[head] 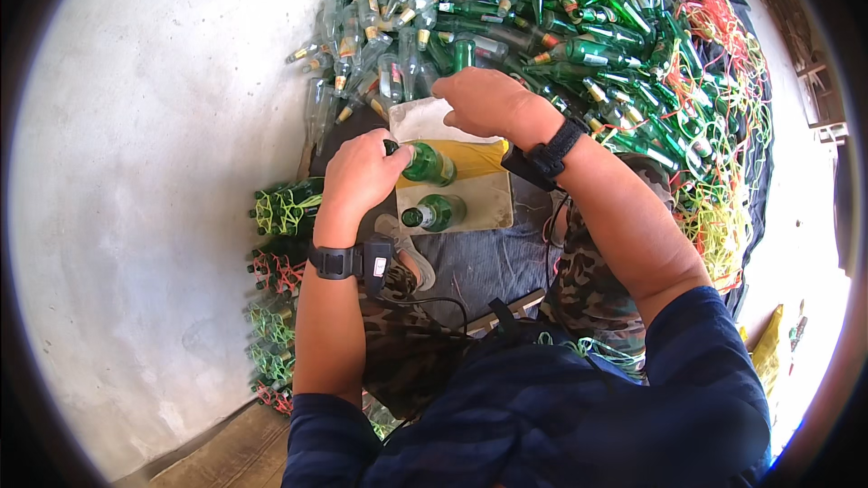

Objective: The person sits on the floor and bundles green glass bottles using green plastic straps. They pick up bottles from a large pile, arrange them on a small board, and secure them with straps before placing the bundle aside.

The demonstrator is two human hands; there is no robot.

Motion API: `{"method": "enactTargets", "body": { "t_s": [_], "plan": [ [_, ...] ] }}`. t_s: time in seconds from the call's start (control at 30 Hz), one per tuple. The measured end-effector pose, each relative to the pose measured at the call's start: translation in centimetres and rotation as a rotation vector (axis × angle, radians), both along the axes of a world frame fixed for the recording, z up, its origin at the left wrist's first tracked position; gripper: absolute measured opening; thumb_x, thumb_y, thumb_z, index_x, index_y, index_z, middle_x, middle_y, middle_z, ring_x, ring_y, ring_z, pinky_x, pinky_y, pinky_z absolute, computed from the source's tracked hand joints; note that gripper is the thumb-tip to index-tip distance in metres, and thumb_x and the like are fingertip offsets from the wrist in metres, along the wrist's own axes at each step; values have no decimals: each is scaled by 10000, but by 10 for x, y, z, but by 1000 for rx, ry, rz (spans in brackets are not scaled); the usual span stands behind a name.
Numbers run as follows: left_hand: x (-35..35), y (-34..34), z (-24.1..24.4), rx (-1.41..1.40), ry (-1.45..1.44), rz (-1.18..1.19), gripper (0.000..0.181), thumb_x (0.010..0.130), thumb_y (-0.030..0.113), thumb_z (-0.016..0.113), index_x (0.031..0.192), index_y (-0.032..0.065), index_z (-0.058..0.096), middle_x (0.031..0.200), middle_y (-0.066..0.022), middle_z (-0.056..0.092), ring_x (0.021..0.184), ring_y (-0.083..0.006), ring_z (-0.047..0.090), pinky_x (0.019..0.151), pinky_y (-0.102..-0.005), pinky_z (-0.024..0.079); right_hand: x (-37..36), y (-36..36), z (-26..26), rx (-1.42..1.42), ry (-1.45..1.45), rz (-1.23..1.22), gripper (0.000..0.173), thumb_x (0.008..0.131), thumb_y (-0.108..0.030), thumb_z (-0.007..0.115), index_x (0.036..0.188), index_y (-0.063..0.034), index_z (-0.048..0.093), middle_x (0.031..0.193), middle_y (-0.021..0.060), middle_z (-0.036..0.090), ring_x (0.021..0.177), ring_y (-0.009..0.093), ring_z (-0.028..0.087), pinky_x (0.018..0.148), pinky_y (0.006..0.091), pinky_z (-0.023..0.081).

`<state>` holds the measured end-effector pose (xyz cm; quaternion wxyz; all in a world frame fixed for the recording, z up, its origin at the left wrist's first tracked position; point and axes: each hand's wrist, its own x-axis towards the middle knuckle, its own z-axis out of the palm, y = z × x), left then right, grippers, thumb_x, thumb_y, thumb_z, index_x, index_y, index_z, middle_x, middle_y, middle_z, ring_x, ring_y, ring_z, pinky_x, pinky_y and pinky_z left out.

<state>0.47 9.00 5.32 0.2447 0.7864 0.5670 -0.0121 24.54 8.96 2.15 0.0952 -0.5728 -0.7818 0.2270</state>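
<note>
My left hand [363, 173] is closed round the dark neck of a green glass bottle [432, 164], which stands tilted over a pale board [488, 213] with a yellow band across it. A second green bottle [441, 212] is upright near the board's lower edge, touched by neither hand. My right hand [491, 102] is above the far end of the board, fingers bent, next to another green bottle [464, 54] at the edge of the pile. Its fingertips are partly hidden, so whether it touches that bottle is unclear.
A large heap of green and clear glass bottles [502, 27] lies beyond the board. Red and yellow-green plastic twine [719, 217] is tangled along the right. Bundles of bottles tied with twine [281, 210] stand by the white wall [156, 169] at left. A black cable crosses near my legs.
</note>
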Motion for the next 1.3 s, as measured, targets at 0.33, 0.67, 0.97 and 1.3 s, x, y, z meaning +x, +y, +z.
{"method": "enactTargets", "body": {
  "t_s": [0.33,0.67,0.97,1.3],
  "plan": [
    [1,-3,-11,-35,-13,-42,418,920,397,732,965,-18,760,933,-265,736,945,-477,699,841,-538,554,4,-1,5,1,-17,-22,282,929,-228,700,1135,-37,674,1093,212,748,1077,447,702,916,551,562],
    [1,-6,-9,-102,-1,-94,436,910,393,735,995,-31,783,889,-290,719,900,-481,701,839,-530,561,3,-4,13,14,18,-42,220,894,-134,688,1079,-21,725,1088,223,751,1076,440,715,928,521,579],
    [2,-12,-1,-73,53,-144,428,880,397,746,982,-15,795,885,-271,735,873,-458,717,838,-502,577,2,-4,11,44,22,-39,212,892,-123,670,1071,-23,725,1098,222,749,1090,436,711,937,524,573],
    [1,-19,9,-63,99,-130,499,886,470,766,1154,50,788,1006,-213,776,975,-412,736,875,-479,573,9,3,2,68,4,-57,294,918,-197,685,1170,-48,707,1108,221,752,1084,434,709,933,531,570]
  ]
}}
